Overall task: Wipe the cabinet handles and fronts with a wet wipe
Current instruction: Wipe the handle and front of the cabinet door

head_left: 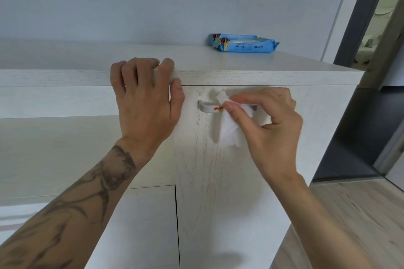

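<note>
A white wood-grain cabinet door [220, 181] carries a silver bar handle [206, 107] near its top, marked by an orange smear. My right hand [269, 124] pinches a white wet wipe [229, 129] between thumb and fingers and holds it against the handle's right part, which the wipe and fingers hide. The wipe hangs down over the door front. My left hand [145, 98] grips the front edge of the cabinet top [251, 72], fingers curled over the edge and thumb against the front.
A blue pack of wet wipes [242, 43] lies on the cabinet top near the wall. A second door front [148, 225] sits lower left. At right are a dark doorway [358, 116] and wood-look floor [349, 214].
</note>
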`<state>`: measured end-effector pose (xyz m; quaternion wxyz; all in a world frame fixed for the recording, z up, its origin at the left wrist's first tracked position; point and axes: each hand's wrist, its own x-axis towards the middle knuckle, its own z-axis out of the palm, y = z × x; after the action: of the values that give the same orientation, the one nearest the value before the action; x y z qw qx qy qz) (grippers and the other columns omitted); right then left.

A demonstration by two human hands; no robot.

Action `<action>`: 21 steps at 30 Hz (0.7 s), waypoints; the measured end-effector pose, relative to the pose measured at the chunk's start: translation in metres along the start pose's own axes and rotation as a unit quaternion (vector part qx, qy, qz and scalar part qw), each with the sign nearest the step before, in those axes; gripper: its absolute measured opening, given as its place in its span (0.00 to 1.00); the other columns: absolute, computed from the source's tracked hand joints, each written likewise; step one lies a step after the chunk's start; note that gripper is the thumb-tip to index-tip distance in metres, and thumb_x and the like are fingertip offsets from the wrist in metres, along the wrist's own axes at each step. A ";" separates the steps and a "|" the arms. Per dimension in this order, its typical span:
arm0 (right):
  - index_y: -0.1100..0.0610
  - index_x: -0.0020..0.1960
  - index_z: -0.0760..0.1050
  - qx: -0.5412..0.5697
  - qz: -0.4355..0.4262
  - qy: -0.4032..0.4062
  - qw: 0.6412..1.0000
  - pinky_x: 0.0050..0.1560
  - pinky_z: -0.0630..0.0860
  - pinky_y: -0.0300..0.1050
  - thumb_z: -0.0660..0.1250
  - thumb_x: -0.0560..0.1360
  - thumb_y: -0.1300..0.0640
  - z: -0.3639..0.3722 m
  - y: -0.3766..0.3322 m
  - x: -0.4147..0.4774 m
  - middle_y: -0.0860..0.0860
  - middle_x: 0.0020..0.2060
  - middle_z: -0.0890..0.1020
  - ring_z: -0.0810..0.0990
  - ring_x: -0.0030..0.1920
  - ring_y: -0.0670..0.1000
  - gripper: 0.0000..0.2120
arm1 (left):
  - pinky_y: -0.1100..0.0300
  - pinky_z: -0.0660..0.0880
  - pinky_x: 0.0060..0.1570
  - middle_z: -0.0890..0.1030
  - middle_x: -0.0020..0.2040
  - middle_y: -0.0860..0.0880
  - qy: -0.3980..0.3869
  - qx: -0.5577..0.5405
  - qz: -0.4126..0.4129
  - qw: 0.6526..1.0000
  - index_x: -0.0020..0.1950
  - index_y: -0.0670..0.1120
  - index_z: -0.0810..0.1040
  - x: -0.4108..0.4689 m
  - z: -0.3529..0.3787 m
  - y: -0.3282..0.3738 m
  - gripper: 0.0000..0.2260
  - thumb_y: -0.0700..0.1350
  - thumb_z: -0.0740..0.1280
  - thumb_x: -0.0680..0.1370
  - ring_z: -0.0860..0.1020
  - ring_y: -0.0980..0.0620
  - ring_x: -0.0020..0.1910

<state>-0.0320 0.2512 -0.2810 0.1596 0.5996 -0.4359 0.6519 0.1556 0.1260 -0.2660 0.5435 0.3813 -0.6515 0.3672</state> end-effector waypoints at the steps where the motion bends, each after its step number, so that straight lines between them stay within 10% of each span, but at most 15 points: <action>1: 0.48 0.49 0.85 -0.009 -0.001 -0.001 1.000 0.59 0.72 0.59 0.77 0.77 0.49 0.006 -0.002 -0.002 0.35 0.46 0.83 0.76 0.55 0.44 0.04 | 0.40 0.64 0.66 0.77 0.54 0.39 -0.002 0.000 -0.001 1.000 0.63 0.41 0.76 0.000 0.000 0.000 0.16 0.50 0.54 0.87 0.69 0.40 0.56; 21: 0.50 0.54 0.87 -0.023 -0.062 -0.038 0.997 0.57 0.70 0.72 0.78 0.78 0.53 0.007 0.012 0.000 0.42 0.48 0.85 0.73 0.59 0.48 0.06 | 0.40 0.66 0.66 0.78 0.54 0.39 0.004 0.005 0.008 1.000 0.63 0.43 0.76 -0.001 0.004 -0.004 0.16 0.50 0.55 0.86 0.70 0.40 0.56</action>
<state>-0.0360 0.2392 -0.2858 0.1970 0.6461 -0.4189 0.6069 0.1572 0.1206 -0.2668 0.5411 0.3772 -0.6507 0.3763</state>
